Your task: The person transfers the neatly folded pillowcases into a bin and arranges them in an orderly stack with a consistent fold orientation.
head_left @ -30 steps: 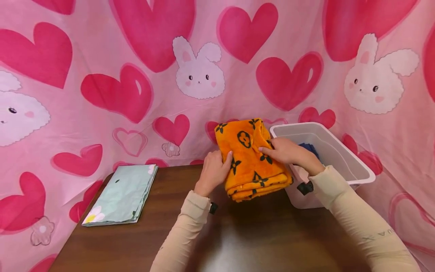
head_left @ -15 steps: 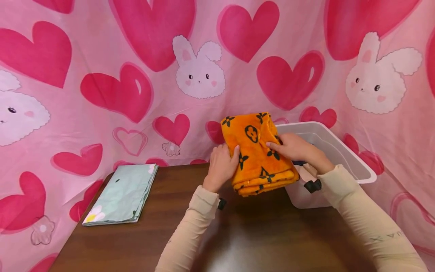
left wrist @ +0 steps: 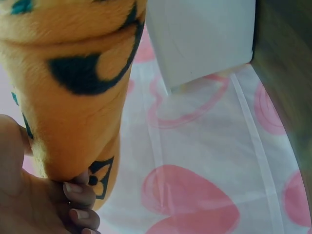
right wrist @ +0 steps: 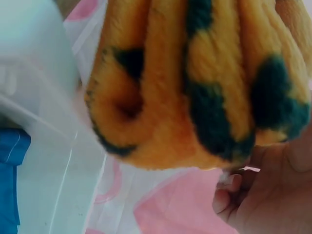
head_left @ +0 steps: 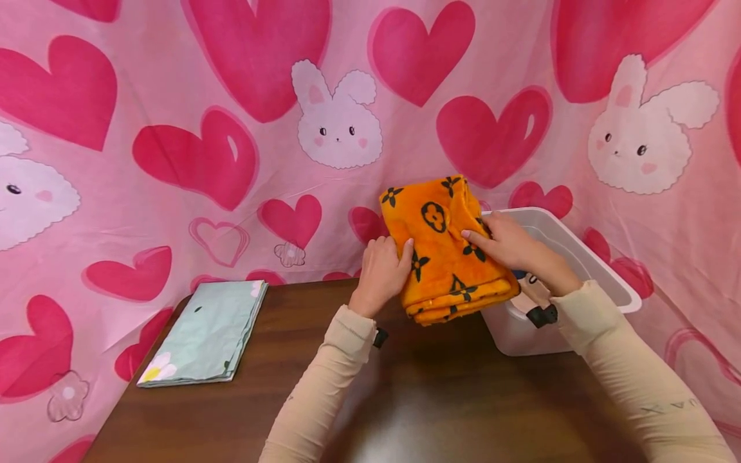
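A folded orange blanket (head_left: 434,251) with dark flower prints hangs tilted above the table, between both hands. My left hand (head_left: 382,273) grips its left edge, thumb on top and fingers curled underneath, as the left wrist view shows. On the opposite edge my right hand (head_left: 512,247) holds it with the thumb on the upper face. The thick folded layers of the blanket (right wrist: 180,87) fill the right wrist view. Just behind and below the right hand stands a white plastic bin (head_left: 579,257). Dark blue cloth (right wrist: 9,175) lies inside the bin, partly hidden by the hand in the head view.
A folded pale green cloth (head_left: 208,331) with a daisy print lies at the left of the brown wooden table (head_left: 417,399). Pink heart-and-bunny fabric (head_left: 341,186) hangs close behind the table and along both sides.
Both hands have carried the blanket to the right and a little upward, nearer the bin. Their hold on it looks the same. The green cloth and the bin have stayed put.
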The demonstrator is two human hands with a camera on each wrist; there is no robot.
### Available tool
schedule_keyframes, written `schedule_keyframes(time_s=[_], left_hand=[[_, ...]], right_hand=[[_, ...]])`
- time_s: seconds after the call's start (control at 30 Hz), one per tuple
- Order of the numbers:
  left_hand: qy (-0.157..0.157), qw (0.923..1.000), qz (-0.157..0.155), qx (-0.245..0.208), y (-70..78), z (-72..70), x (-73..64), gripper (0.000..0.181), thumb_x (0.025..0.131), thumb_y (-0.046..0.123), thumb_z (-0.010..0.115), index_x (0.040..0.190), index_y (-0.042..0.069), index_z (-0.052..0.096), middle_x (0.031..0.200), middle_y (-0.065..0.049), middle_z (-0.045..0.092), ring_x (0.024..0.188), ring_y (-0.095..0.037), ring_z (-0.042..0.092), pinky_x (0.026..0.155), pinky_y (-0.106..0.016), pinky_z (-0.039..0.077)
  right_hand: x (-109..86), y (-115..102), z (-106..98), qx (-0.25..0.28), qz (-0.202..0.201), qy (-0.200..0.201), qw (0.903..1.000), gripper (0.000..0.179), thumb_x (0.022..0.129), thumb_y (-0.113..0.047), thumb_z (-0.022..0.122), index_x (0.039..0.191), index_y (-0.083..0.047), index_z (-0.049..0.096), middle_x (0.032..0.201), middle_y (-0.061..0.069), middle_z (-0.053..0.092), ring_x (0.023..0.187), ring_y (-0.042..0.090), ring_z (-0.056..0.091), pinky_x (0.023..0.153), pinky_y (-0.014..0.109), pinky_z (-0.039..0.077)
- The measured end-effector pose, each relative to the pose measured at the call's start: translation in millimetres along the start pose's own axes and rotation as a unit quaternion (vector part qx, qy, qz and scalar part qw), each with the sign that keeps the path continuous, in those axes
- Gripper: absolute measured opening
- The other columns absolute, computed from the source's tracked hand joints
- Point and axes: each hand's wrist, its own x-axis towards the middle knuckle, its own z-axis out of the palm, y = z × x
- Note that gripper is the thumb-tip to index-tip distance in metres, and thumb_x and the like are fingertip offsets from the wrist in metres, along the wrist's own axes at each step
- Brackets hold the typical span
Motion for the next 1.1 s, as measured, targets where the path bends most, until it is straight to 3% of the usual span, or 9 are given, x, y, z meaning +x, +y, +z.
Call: schedule_keyframes(time_s=[0.2,0.47,0.73,0.9,1.1], left_hand=[[-0.009,0.9999,0.001,0.005,6.0,1.6,4.5,0.048,0.107,0.041,0.045,0.083,0.001,0.058,0.081,-0.013,0.056,0.08,-0.031,0.051,0.076,-0.04,0.045],[-0.012,0.9998,0.014,0.0,14.1,6.5,12.9,0.049,0.107,0.042,0.045,0.081,0.003,0.058,0.079,-0.012,0.056,0.079,-0.031,0.053,0.074,-0.039,0.047],[-0.021,0.9992,0.028,-0.017,22.9,15.6,26.4,0.043,0.107,0.042,0.043,0.085,0.008,0.057,0.079,-0.006,0.054,0.077,-0.028,0.055,0.071,-0.036,0.047],[-0.017,0.9989,0.041,-0.016,30.4,24.9,35.6,0.05,0.107,0.04,0.043,0.072,0.008,0.056,0.072,-0.007,0.055,0.072,-0.031,0.061,0.064,-0.037,0.049],[-0.029,0.9989,0.038,-0.001,39.7,41.5,40.9,0.056,0.108,0.04,0.04,0.065,0.008,0.055,0.068,-0.01,0.06,0.07,-0.032,0.064,0.064,-0.039,0.05]], right_hand=[[-2.3,5,-5,-0.023,-0.006,0.047,0.9986,0.041,0.103,-0.042,0.054,0.106,-0.002,0.064,0.084,0.012,0.054,0.092,0.032,0.05,0.079,0.044,0.038],[-5.4,10,-14,-0.029,-0.014,0.071,0.9969,0.034,0.103,-0.038,0.056,0.097,-0.005,0.062,0.073,0.008,0.051,0.078,0.027,0.05,0.071,0.039,0.036],[-9.9,18,-26,-0.053,0.028,0.061,0.9963,0.043,0.103,-0.046,0.053,0.085,-0.007,0.062,0.067,0.006,0.051,0.07,0.024,0.05,0.063,0.036,0.04],[-11.3,27,-34,-0.036,0.046,0.055,0.9968,0.046,0.102,-0.045,0.054,0.078,-0.006,0.057,0.062,0.006,0.048,0.062,0.023,0.048,0.057,0.032,0.039],[-10.6,43,-40,-0.025,0.089,0.024,0.9954,0.049,0.102,-0.05,0.053,0.094,-0.003,0.062,0.069,0.007,0.053,0.068,0.024,0.052,0.06,0.033,0.043]])
